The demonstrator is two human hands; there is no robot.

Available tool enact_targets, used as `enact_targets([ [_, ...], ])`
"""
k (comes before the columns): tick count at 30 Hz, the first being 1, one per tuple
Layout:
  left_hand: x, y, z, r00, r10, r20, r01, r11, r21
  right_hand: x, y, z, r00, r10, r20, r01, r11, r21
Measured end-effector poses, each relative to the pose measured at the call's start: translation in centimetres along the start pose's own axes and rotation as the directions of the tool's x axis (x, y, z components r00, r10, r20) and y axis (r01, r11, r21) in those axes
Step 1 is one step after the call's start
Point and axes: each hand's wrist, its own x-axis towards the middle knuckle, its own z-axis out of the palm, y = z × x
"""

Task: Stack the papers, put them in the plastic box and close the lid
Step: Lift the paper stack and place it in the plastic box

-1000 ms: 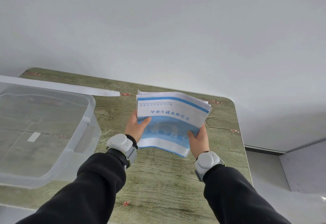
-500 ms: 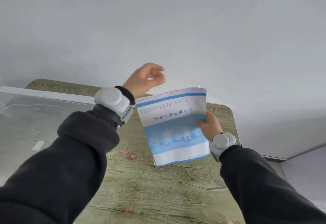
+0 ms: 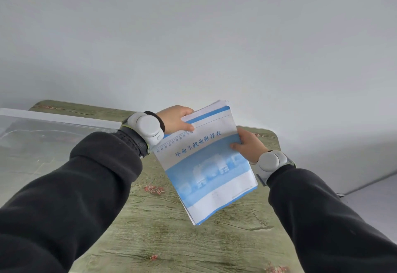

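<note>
A stack of papers [image 3: 206, 165] with a blue and white cover and blue print hangs tilted above the table, its lower corner pointing toward me. My left hand [image 3: 175, 121] grips the stack's far top-left corner. My right hand [image 3: 247, 145] holds its right edge, thumb on the cover. The clear plastic box [image 3: 32, 135] stands open at the left, partly behind my left sleeve. Its lid is not visible as a separate piece.
The green wood-grain table [image 3: 171, 236] stands against a plain white wall [image 3: 193, 36]. Its right edge runs close to my right arm, with grey floor [image 3: 373, 206] beyond. Both wrists wear white round devices.
My left hand, raised free in the air half a second ago, has come down and taken the stack's top corner. The stack has tilted more, and the view has shifted.
</note>
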Motion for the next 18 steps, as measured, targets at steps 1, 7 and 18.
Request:
enact_targets([
  [1, -0.2, -0.2, -0.2, 1.0, -0.002, -0.003, 0.002, 1.0, -0.013, 0.0, -0.1, -0.1, 1.0, -0.007, 0.008, 0.007, 0.999, 0.042],
  [7, -2.1, -2.2, -3.2, 0.983, -0.089, -0.16, 0.06, 0.982, -0.18, -0.3, 0.8, -1.7, 0.968, 0.044, -0.248, 0.022, 0.966, 0.258],
  [18, -5.9, -6.4, -3.8, 0.884, -0.347, -0.314, 0.074, 0.766, -0.639, -0.2, 0.1, -0.7, 0.971, 0.217, -0.105, -0.082, 0.708, 0.702],
])
